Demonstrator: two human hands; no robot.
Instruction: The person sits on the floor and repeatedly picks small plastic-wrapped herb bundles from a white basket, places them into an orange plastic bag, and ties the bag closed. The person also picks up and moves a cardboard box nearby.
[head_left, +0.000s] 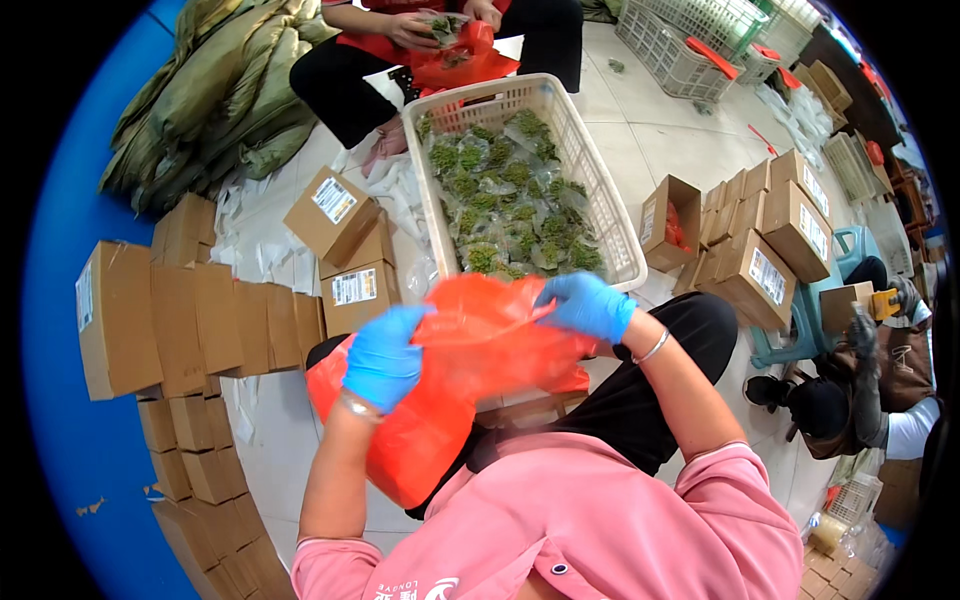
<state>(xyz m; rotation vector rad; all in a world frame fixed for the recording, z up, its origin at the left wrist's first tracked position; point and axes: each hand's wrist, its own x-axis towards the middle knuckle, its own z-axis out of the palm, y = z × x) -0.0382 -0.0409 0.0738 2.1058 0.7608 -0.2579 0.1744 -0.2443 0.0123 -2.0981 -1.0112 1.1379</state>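
Both hands wear blue disposable gloves. My left hand (384, 358) grips one side of a red plastic bag (480, 337) above my lap. The bag's other edge is pinched by my right hand (589, 306). The bag is blurred, so its opening cannot be made out. More red plastic (420, 465) drapes over my left thigh; whether it is a separate bag is unclear. Just beyond my hands stands a white plastic crate (615, 217), holding many small clear bags of green plant pieces (517, 202). The bag in my hands partly covers the crate's near rim.
Across the crate a seated person (412, 30) handles a clear packet over red plastic. Labelled cardboard boxes (330, 214) are stacked at left and right (757, 270). At far right another person holds a tape dispenser (885, 303) against a box. Green sacks (217, 97) lie back left.
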